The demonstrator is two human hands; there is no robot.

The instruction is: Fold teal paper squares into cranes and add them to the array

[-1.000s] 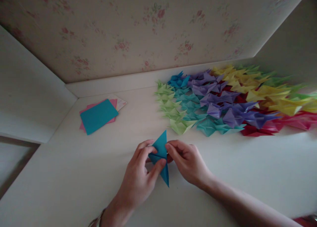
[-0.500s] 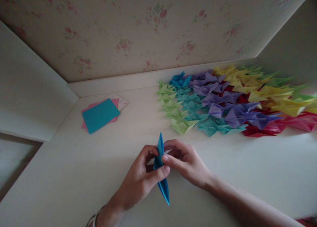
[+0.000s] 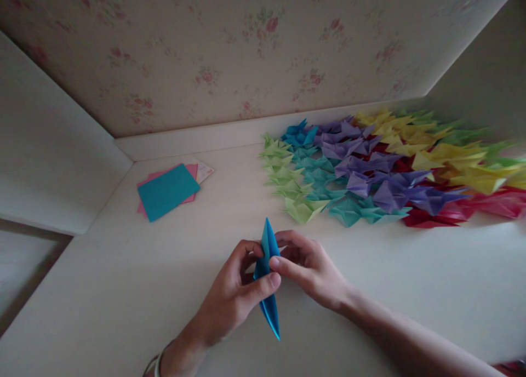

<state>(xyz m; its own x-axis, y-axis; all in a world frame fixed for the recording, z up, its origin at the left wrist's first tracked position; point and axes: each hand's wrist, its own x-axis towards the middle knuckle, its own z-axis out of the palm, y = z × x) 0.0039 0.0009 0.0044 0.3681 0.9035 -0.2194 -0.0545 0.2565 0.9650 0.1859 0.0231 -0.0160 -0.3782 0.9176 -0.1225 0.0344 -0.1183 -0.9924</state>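
A blue folded paper piece, long and pointed at both ends, stands on edge above the pale tabletop. My left hand pinches its middle between thumb and fingers. My right hand grips the same piece from the right, thumb pressed against the fold. Both hands are closed on the paper, and its middle is hidden by my fingers.
A stack of flat paper sheets, teal on top of pink, lies at the back left. Several folded paper shapes in green, teal, purple, yellow and red spread across the back right. A floral wall rises behind the table.
The blue piece has turned from lying flat as a wide shape to standing thin on edge. Both hands have kept their grip and shifted slightly lower.
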